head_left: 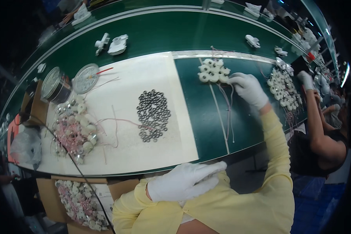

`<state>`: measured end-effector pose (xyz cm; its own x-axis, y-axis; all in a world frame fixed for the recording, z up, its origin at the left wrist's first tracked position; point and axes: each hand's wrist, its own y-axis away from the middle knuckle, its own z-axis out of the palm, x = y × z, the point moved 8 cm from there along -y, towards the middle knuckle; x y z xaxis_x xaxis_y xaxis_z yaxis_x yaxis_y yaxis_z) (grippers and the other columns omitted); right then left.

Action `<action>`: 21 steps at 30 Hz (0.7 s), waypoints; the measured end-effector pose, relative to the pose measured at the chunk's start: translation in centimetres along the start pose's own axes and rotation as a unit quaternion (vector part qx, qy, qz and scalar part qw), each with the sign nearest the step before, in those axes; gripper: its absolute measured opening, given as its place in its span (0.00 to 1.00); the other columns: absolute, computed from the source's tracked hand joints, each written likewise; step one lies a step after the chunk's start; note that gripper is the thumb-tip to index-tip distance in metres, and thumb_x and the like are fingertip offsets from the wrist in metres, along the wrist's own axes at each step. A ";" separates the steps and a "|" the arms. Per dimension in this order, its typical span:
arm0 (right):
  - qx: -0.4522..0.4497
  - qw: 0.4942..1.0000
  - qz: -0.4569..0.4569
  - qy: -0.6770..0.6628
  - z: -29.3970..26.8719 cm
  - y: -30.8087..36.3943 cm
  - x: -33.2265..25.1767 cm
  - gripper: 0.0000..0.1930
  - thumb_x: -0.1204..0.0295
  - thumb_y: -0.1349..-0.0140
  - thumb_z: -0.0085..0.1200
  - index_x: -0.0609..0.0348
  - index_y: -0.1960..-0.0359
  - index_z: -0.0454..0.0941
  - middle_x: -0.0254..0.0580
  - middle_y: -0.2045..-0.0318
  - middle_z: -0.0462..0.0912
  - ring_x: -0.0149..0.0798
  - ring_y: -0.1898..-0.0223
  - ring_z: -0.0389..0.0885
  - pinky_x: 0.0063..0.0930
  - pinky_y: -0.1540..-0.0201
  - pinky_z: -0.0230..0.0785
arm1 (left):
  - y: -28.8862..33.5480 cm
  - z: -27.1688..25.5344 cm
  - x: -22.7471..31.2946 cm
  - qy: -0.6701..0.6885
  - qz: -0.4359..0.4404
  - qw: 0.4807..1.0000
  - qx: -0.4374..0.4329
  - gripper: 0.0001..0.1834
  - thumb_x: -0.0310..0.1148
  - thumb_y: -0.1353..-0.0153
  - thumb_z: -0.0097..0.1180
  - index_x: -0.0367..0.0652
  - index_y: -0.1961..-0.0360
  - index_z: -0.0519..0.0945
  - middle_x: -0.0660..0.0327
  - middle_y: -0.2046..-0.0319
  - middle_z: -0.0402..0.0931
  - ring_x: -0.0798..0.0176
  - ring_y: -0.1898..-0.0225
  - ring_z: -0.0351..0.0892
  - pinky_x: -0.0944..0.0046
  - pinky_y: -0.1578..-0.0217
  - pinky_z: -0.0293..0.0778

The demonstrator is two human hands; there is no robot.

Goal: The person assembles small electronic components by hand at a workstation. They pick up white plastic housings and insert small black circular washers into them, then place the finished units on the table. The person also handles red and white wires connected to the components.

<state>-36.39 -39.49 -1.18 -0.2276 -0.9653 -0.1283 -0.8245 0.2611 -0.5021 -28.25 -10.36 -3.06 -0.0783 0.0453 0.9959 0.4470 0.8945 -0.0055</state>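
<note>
My right hand (249, 90), in a white glove, reaches to the right side of a cluster of small round white motor-like parts (212, 71) on the green table. Its fingers are pinched on a white wired part (223, 78) at the cluster's edge. Thin pink and grey wires (229, 113) trail from there toward me. My left hand (187, 181), also gloved in white, rests near my body below the table edge. Its fingers stretch out to the right, holding nothing visible. Many small dark metal rings (153, 113) lie spread on the white sheet (179, 128) between.
At left sit a heap of white parts with pink wires (76, 130), a clear tub (56, 87) and a round lid (86, 78). A cardboard box (50, 199) of similar parts stands below the edge. A co-worker's arm (318, 121) is at right, beside another cluster (284, 87).
</note>
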 end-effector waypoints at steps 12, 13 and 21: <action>0.012 0.963 0.056 -0.262 -5.2 8.0 -13.5 0.20 0.89 0.55 0.49 0.62 0.58 0.78 0.50 0.62 0.85 0.43 0.71 0.79 0.34 0.64 0.70 | 13.9 -25.7 5.7 -0.535 -0.156 0.678 0.479 0.19 0.38 0.28 0.56 0.42 0.42 0.82 0.51 0.53 0.85 0.55 0.51 0.86 0.62 0.47 0.76; 0.016 0.958 0.056 -0.282 -4.5 8.2 -14.1 0.20 0.89 0.54 0.49 0.61 0.57 0.79 0.50 0.62 0.85 0.43 0.71 0.79 0.34 0.64 0.71 | 15.3 -29.0 4.0 -0.581 -0.243 0.635 0.449 0.22 0.44 0.27 0.52 0.43 0.41 0.82 0.50 0.51 0.85 0.51 0.49 0.85 0.59 0.46 0.76; 0.052 0.912 0.181 -0.365 0.8 10.1 -12.3 0.19 0.89 0.48 0.50 0.62 0.54 0.81 0.48 0.61 0.86 0.40 0.71 0.83 0.30 0.62 0.75 | 20.9 -34.8 -2.9 -0.546 -0.393 0.644 0.365 0.28 0.58 0.28 0.44 0.51 0.41 0.82 0.50 0.50 0.85 0.43 0.47 0.83 0.48 0.45 0.75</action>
<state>-41.51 -24.99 -5.39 -0.0390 -0.5740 -0.8179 -0.7017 0.5985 -0.3865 12.31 -7.24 -2.90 -0.7825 -0.6196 0.0618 -0.6194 0.7847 0.0236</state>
